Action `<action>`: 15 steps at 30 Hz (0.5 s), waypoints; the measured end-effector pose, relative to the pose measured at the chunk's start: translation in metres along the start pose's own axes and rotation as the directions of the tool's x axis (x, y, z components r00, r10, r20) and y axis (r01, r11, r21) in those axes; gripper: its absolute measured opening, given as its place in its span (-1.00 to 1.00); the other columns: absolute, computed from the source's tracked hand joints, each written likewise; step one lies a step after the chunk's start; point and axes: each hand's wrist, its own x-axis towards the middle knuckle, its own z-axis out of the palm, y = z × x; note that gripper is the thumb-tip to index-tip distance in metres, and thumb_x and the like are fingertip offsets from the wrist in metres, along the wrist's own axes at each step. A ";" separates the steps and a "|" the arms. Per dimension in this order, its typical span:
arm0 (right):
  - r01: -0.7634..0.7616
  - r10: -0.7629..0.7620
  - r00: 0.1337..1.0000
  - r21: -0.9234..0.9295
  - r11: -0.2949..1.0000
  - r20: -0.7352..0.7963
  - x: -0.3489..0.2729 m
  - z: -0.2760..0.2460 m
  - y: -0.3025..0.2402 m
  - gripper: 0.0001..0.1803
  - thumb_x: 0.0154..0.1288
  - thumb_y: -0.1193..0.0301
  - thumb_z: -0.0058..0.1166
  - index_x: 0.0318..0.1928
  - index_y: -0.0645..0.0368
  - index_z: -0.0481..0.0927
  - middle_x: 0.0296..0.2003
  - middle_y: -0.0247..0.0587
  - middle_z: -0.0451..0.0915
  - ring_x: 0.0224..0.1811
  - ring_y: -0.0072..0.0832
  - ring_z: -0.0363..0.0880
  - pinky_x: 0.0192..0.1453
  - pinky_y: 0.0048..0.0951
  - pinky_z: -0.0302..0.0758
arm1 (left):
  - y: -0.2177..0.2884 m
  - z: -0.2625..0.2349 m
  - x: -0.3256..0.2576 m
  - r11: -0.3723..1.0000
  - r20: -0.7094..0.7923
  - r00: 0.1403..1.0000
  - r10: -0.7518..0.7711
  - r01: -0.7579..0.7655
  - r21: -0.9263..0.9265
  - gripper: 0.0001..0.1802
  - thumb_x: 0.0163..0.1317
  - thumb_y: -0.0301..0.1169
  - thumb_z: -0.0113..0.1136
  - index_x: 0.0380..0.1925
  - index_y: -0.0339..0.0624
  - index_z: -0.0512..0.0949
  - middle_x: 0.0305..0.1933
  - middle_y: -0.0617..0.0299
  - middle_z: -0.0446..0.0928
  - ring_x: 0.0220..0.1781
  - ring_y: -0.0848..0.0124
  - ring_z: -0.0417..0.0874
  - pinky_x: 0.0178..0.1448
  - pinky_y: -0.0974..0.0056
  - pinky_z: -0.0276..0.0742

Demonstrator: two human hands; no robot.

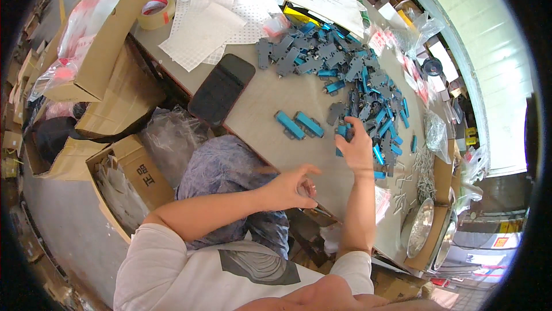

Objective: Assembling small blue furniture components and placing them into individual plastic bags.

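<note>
Over on the left, open cardboard boxes (106, 41) hold crinkled clear plastic bags, and a roll of tan tape (156, 12) sits on the grey desk (259, 115) beside perforated white sheets (201, 23). A flat black phone (221, 88) lies near the desk's edge. The left hand (293, 184) hovers at the front edge, thumb and fingers loosely curled with a gap between them; something small may be pinched there, but I cannot tell. Just past it, two blue rectangular parts (299, 125) with grey tabs lie side by side, apart from the rest. The right hand (356, 147) rests at the near fringe of the pile of blue and grey parts (356, 75), its grip closed around one blue piece (343, 131) at the fingertips. The pile spreads back, blocky and matte. Further right lie small metal pins (422, 173) and two shiny round metal bowls (422, 227).
</note>
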 end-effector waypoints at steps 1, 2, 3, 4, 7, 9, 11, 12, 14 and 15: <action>-0.003 0.003 1.000 -0.002 1.000 -0.001 -0.007 -0.002 0.005 -0.50 -0.04 0.39 0.21 -0.02 0.25 0.50 -0.41 -0.13 0.59 -0.38 -0.32 0.58 -0.22 -0.36 0.49 | 0.000 0.000 0.000 0.994 0.011 1.000 -0.028 0.029 -0.102 -0.25 0.00 -0.48 0.40 0.20 -0.19 0.22 -0.24 0.21 0.51 -0.18 0.47 0.52 -0.09 0.33 0.49; 0.036 -0.038 0.999 0.141 0.989 0.014 -0.014 -0.004 0.013 -0.51 -0.02 0.43 0.19 0.01 0.26 0.50 -0.41 -0.23 0.56 -0.39 -0.45 0.53 -0.25 -0.43 0.46 | 0.000 0.001 0.001 0.978 0.024 0.998 -0.055 0.059 -0.202 -0.25 0.01 -0.50 0.41 0.20 -0.20 0.22 -0.22 0.20 0.49 -0.13 0.48 0.50 -0.05 0.33 0.48; 0.066 -0.073 0.997 0.276 0.959 0.015 -0.024 -0.010 0.020 -0.50 0.00 0.47 0.16 0.04 0.27 0.49 -0.41 -0.34 0.54 -0.40 -0.58 0.48 -0.27 -0.50 0.43 | 0.001 0.003 0.002 0.977 0.040 0.998 -0.054 0.061 -0.205 -0.25 0.01 -0.50 0.41 0.20 -0.20 0.22 -0.22 0.20 0.49 -0.13 0.48 0.50 -0.05 0.33 0.48; 0.025 -0.054 0.996 0.341 0.940 0.075 -0.032 -0.011 0.021 -0.51 0.06 0.52 0.14 0.07 0.29 0.47 -0.30 -0.44 0.49 -0.30 -0.67 0.42 -0.21 -0.57 0.39 | 0.001 0.003 0.001 0.965 0.041 0.997 -0.071 0.079 -0.249 -0.24 0.01 -0.51 0.41 0.20 -0.22 0.21 -0.20 0.20 0.48 -0.11 0.47 0.49 -0.03 0.33 0.47; -0.096 -0.039 0.984 0.699 0.709 0.175 -0.068 -0.012 0.018 -0.48 0.08 0.53 0.15 0.12 0.26 0.44 -0.18 -0.41 0.46 -0.19 -0.65 0.41 -0.11 -0.59 0.38 | 0.002 0.004 -0.002 0.944 0.056 0.994 -0.097 0.110 -0.312 -0.22 0.01 -0.51 0.42 0.21 -0.24 0.20 -0.18 0.20 0.48 -0.11 0.47 0.49 -0.01 0.33 0.46; -0.149 -0.089 0.970 0.847 0.509 0.224 -0.095 -0.008 0.013 -0.45 0.09 0.60 0.21 0.14 0.22 0.40 -0.10 -0.35 0.47 -0.08 -0.58 0.46 0.00 -0.52 0.42 | 0.002 0.006 -0.004 0.935 0.067 0.992 -0.111 0.127 -0.331 -0.20 0.01 -0.50 0.42 0.22 -0.24 0.18 -0.18 0.20 0.48 -0.12 0.47 0.49 0.00 0.33 0.46; -0.100 -0.136 0.974 0.881 0.463 0.182 -0.113 -0.001 -0.001 -0.45 0.08 0.69 0.20 0.12 0.23 0.41 -0.09 -0.30 0.49 -0.05 -0.54 0.48 0.01 -0.49 0.45 | 0.003 0.008 -0.002 0.942 0.129 0.984 -0.120 0.154 -0.298 -0.15 0.02 -0.48 0.44 0.26 -0.24 0.14 -0.04 0.15 0.45 -0.02 0.45 0.49 0.06 0.30 0.45; -0.099 -0.127 0.976 0.882 0.460 0.176 -0.119 0.002 0.002 -0.45 0.08 0.69 0.20 0.12 0.23 0.41 -0.09 -0.30 0.49 -0.05 -0.54 0.48 0.01 -0.49 0.45 | 0.004 0.009 -0.002 0.942 0.139 0.982 -0.124 0.161 -0.295 -0.15 0.02 -0.48 0.44 0.26 -0.24 0.14 -0.04 0.15 0.45 -0.02 0.45 0.49 0.06 0.30 0.45; -0.132 -0.145 0.960 0.844 0.519 0.239 -0.128 0.011 0.013 -0.45 0.07 0.75 0.17 0.12 0.24 0.41 -0.08 -0.27 0.50 -0.05 -0.53 0.49 0.01 -0.49 0.47 | 0.005 0.011 -0.004 0.941 0.219 0.968 -0.126 0.186 -0.281 -0.15 0.03 -0.46 0.45 0.26 -0.25 0.14 0.01 0.16 0.42 0.04 0.43 0.47 0.12 0.29 0.44; -0.133 -0.140 0.961 0.846 0.517 0.236 -0.132 0.011 0.013 -0.45 0.07 0.75 0.17 0.12 0.24 0.41 -0.08 -0.27 0.50 -0.05 -0.53 0.49 0.01 -0.49 0.47 | 0.005 0.012 -0.004 0.941 0.224 0.966 -0.130 0.191 -0.279 -0.15 0.03 -0.46 0.45 0.26 -0.25 0.14 0.01 0.16 0.42 0.04 0.43 0.47 0.12 0.29 0.44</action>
